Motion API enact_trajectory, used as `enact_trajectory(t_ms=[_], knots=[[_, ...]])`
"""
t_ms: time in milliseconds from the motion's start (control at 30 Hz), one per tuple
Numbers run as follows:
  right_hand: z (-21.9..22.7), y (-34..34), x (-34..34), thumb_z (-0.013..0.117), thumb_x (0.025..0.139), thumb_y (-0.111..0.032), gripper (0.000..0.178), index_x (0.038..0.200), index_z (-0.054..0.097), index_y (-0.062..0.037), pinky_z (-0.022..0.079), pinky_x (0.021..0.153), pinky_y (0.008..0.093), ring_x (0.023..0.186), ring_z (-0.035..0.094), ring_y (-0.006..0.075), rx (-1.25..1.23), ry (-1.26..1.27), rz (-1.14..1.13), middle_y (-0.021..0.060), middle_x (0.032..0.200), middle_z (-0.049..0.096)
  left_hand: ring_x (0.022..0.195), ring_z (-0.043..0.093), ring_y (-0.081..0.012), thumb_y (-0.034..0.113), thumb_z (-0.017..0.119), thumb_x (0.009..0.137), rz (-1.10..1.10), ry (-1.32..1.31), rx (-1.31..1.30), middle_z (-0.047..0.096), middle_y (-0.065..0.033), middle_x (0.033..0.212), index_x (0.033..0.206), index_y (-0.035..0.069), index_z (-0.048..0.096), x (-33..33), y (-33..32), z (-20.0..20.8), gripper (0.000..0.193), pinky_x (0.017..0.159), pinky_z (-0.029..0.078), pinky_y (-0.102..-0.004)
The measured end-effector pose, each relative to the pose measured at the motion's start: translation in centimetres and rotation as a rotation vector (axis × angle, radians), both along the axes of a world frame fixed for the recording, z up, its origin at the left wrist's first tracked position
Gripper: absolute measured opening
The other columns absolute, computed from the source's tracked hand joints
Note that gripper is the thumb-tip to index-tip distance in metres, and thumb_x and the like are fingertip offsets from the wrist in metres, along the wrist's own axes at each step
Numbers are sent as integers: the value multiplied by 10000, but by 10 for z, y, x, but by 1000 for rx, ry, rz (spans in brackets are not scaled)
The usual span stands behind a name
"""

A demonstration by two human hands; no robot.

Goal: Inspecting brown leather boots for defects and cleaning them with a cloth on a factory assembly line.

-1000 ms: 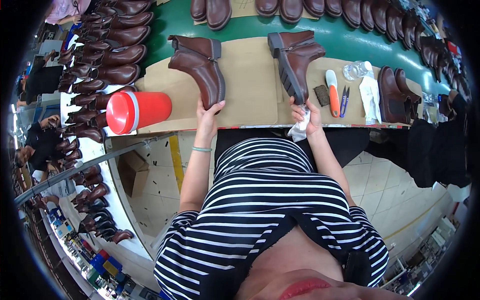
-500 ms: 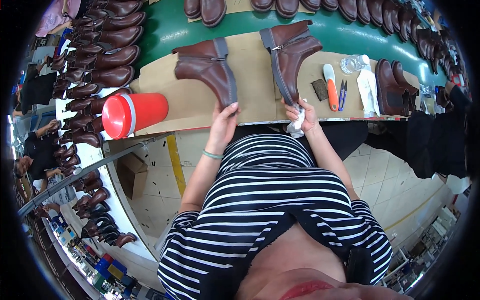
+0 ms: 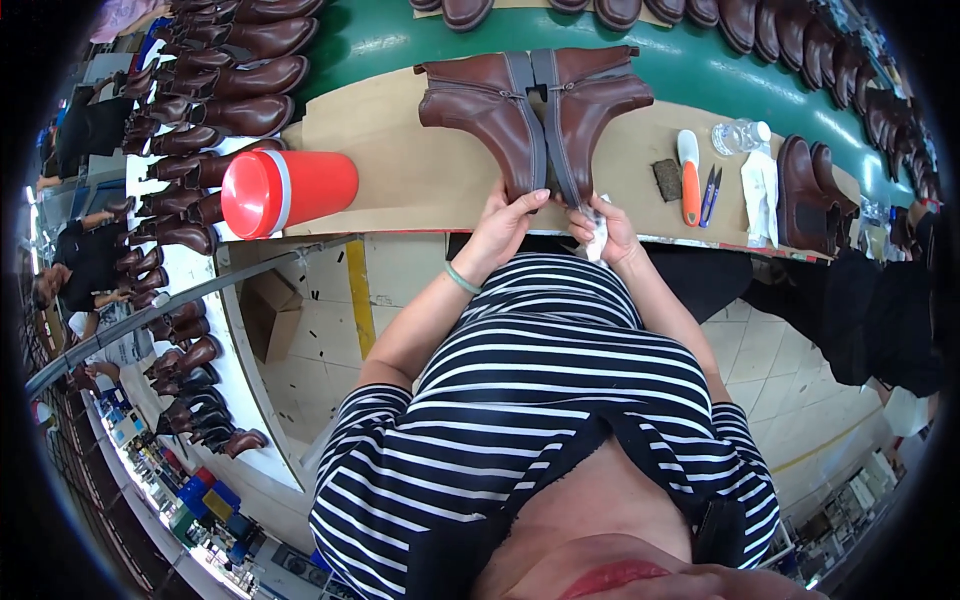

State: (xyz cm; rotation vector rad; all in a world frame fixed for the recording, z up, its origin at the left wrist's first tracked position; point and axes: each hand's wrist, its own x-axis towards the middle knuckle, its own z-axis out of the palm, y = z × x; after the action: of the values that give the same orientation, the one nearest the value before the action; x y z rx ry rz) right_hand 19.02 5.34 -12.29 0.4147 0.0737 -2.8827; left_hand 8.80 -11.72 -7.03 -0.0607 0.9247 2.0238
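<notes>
Two brown leather ankle boots with side zips lie sole to sole over the cardboard, their toes toward me. My left hand (image 3: 505, 225) is closed on the toe of the left boot (image 3: 495, 128). The toe of the right boot (image 3: 581, 130) is in my right hand (image 3: 617, 234), which also pinches a crumpled white cloth or tissue (image 3: 598, 238). The heels meet at the far end, and a narrow dark gap shows between the soles. Some of my fingertips are hidden behind the toes.
Cardboard (image 3: 385, 150) covers the green bench. A red canister (image 3: 315, 188) lies left; a dark block (image 3: 666, 180), an orange-handled tool (image 3: 690, 190), thread snips (image 3: 711, 197), a clear bottle (image 3: 738, 136) and another boot pair (image 3: 800, 195) sit right. Rows of boots line the left and far sides.
My left hand has brought the left boot rightward until its heel meets the right boot's. The right boot stays in my right hand with the cloth. The view has shifted slightly.
</notes>
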Motion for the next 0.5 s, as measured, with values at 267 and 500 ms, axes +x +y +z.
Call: enact_trajectory(t_ms=[267, 500], knots=[[34, -2, -5, 648, 884, -98, 613, 1420, 356, -155, 399, 485, 264, 563, 452, 119, 559, -279, -200, 42, 848, 539, 1311, 339, -335, -111, 665, 668, 323, 768, -867, 249, -207, 1441, 1486, 24, 192, -19, -36, 1, 955, 1079, 302, -416], [46, 2, -11, 670, 862, -66, 804, 1495, 174, -38, 386, 448, 242, 509, 453, 90, 907, -393, -224, 17, 714, 516, 1298, 311, -420, -172, 527, 655, 378, 1434, -1309, 235, -239, 1456, 1469, 100, 322, -24, -63, -1, 883, 1084, 282, -473]])
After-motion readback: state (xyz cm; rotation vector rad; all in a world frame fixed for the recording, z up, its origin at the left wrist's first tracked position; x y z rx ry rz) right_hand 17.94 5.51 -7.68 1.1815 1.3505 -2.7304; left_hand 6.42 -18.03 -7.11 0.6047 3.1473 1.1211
